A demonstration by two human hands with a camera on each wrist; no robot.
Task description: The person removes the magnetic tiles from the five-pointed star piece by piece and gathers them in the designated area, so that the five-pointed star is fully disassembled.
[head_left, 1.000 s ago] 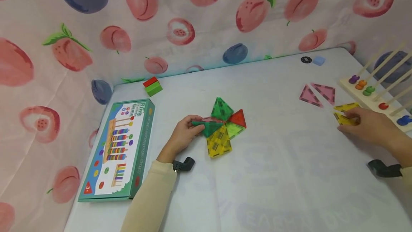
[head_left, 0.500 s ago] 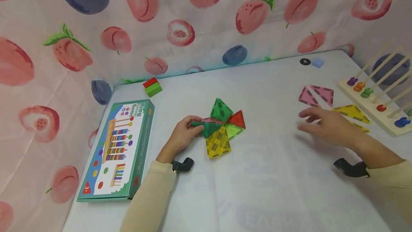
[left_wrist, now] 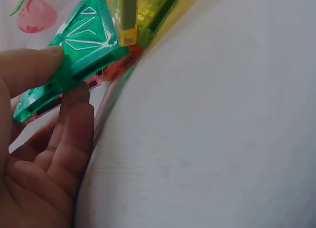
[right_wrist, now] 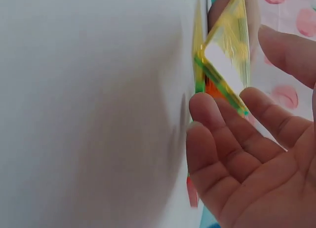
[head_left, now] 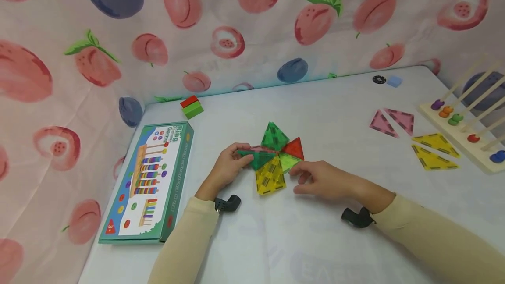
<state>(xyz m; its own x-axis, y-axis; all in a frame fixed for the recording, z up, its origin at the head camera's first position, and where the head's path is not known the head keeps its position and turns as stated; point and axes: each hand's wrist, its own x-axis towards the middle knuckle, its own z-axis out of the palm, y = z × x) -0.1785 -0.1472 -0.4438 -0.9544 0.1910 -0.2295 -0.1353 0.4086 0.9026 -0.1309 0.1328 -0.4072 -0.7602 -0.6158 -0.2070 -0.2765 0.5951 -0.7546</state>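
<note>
My left hand [head_left: 226,168] pinches a green translucent triangular magnetic tile [left_wrist: 86,38], with the thumb on its upper face and fingers beneath. This tile belongs to a star-like cluster on the table: another green tile [head_left: 274,136], a red tile [head_left: 293,148], a light green tile [head_left: 289,162], yellow tiles [head_left: 270,179] and a pink tile, partly covered. At the cluster's right side is my right hand [head_left: 329,181], holding nothing, thumb apart from loosely bent fingers. Its fingertips lie close to the light green tile; whether they touch it I cannot tell.
Two pink triangular tiles [head_left: 401,119] and two yellow triangular tiles [head_left: 435,159] lie to the right, beside a wooden peg rack [head_left: 461,135]. A game box [head_left: 147,183] lies at left. Red and green blocks [head_left: 192,108], a black disc [head_left: 379,79] and a blue piece [head_left: 394,81] sit farther back.
My right hand has let go of the yellow triangular tiles at the right and moved left to the cluster. The left hand keeps its hold on the green tile.
</note>
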